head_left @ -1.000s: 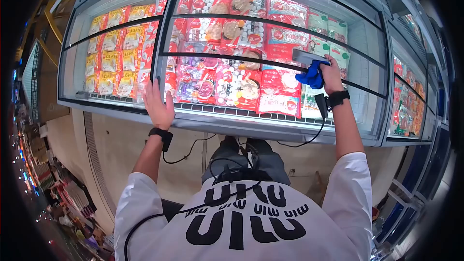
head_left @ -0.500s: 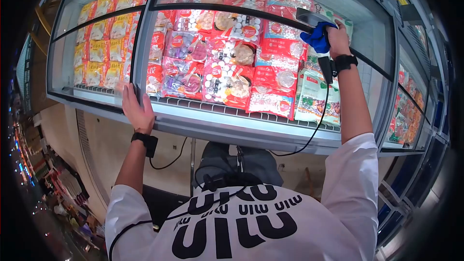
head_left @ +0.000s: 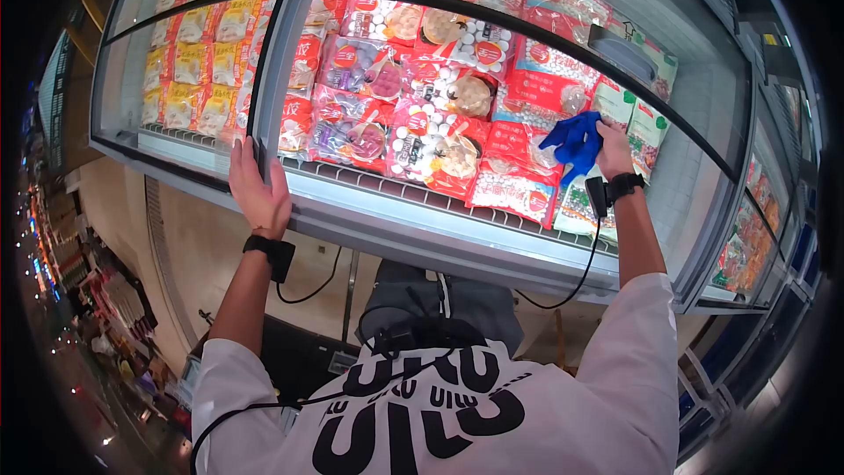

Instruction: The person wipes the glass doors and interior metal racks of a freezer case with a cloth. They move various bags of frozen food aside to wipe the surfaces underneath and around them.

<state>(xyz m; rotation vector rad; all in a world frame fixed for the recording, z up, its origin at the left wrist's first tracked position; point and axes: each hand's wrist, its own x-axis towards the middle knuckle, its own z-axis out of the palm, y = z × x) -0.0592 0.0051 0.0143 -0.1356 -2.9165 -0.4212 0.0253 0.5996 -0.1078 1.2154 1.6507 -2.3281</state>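
A crumpled blue cloth is pinched in my right hand, over the glass on the right half of a chest freezer. My left hand lies at the freezer's front edge, fingers stretched and thumb apart, against the dark upright frame between two glass panels. Beneath the glass are bagged frozen foods: red and white bags in the middle, green and white bags under the right hand, and yellow bags at the left.
A grey handle sits on the black crossbar of the lid. The metal front rim runs before me. Black cables hang from both wrist devices. Another freezer section stands at the right.
My right hand has drawn the blue cloth down toward me, away from the handle and crossbar. The left hand stays at the frame. The view has shifted slightly.
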